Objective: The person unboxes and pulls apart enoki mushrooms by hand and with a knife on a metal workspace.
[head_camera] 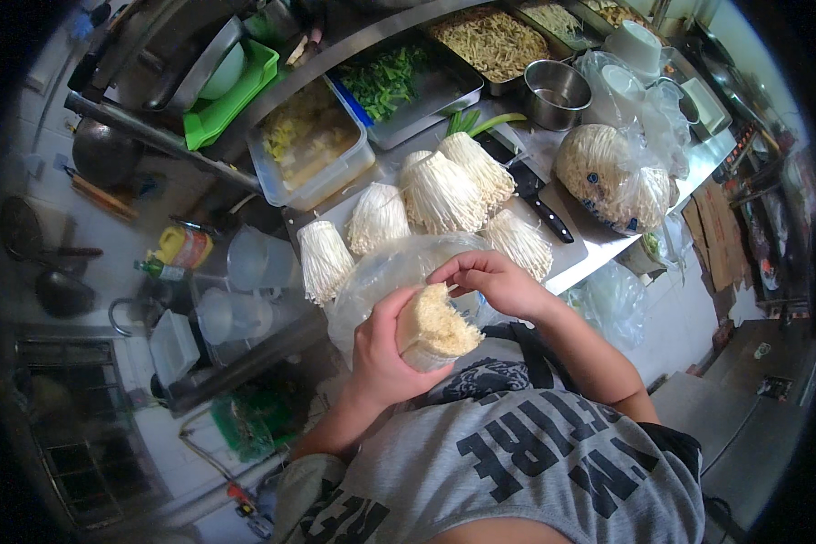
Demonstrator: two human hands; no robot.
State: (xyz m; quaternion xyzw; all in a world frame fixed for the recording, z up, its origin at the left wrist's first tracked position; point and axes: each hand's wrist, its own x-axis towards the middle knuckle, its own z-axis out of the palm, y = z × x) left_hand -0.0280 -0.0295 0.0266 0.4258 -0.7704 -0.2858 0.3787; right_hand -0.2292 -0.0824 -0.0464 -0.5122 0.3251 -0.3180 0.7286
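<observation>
My left hand (379, 350) grips a clump of enoki mushrooms (438, 323) in front of my chest. The clump's tan, rough root end faces up, and its right side is ragged, with a notch. At the notch's upper edge are the bent fingers of my right hand (500, 280); whether they pinch a piece cannot be told. A clear plastic bag (374, 285) spreads open just beyond both hands. Several trimmed enoki bunches (442, 194) stand around its far side on a cutting board (574, 255). A black-handled kitchen knife (549, 216) lies at their right.
Right of the knife sits a large bagged mass of enoki (608, 178). Behind are a steel pot (557, 95), a tray of chopped greens (387, 81) and a plastic tub of leaves in liquid (313, 146). The steel table's edge (632, 248) runs along the right. Plastic containers (234, 316) stand at left.
</observation>
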